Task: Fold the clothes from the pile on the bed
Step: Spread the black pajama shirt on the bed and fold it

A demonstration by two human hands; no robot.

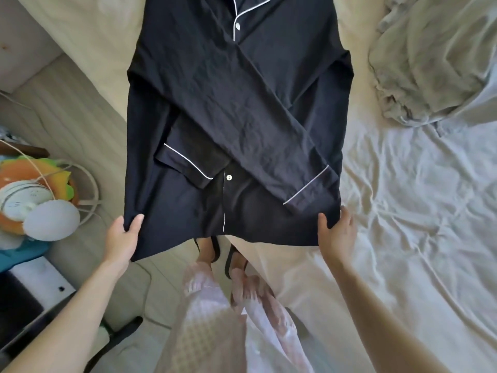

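A dark navy pyjama shirt point(215, 98) with white piping lies lengthwise on the bed point(403, 211), collar at the far end. Both sleeves are folded across its front and cross over each other. Its hem hangs past the bed's near edge. My left hand point(122, 238) pinches the hem's left corner, thumb on top. My right hand point(337, 232) pinches the hem's right corner the same way.
A crumpled grey-beige pile of cloth point(430, 63) lies at the bed's far right. White wrinkled sheet covers the right side. On the floor at left stand a white fan point(35, 203) and colourful items. My legs and feet show below the hem.
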